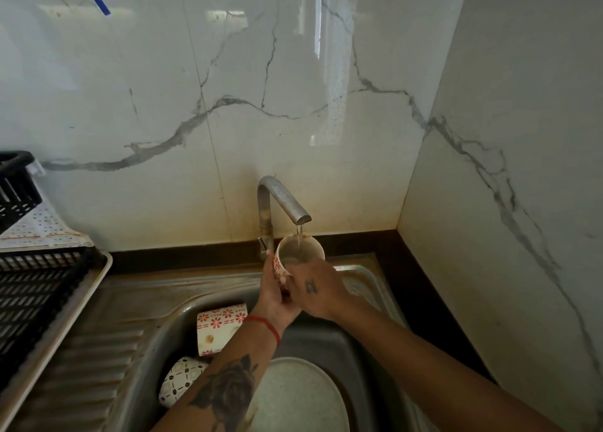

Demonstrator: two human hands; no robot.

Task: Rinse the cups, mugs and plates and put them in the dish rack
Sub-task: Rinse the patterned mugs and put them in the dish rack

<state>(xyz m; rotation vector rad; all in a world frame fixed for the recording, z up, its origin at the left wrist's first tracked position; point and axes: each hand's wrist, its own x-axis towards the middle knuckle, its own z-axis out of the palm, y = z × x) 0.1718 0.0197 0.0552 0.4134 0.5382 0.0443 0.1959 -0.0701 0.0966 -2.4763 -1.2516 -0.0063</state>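
A white mug with red flowers (pixel 298 250) is held tilted under the tap (pixel 282 201), and a thin stream of water runs into its mouth. My left hand (pixel 277 296) grips the mug from below and on its left side. My right hand (pixel 318 291) holds the mug's near right side with curled fingers. In the sink (pixel 169 330) lie a second red-flowered mug (pixel 220 328) on its side, a cup with a dark dotted pattern (pixel 181 381) and a pale speckled plate (pixel 298 395). The black dish rack (pixel 29 301) stands at the left.
The rack sits on a cream tray (pixel 58 327) beside the ribbed steel drainboard (pixel 107 366). A perforated white board (pixel 39 227) and a black crate (pixel 16 186) stand behind the rack. Marble-look walls close in behind and to the right.
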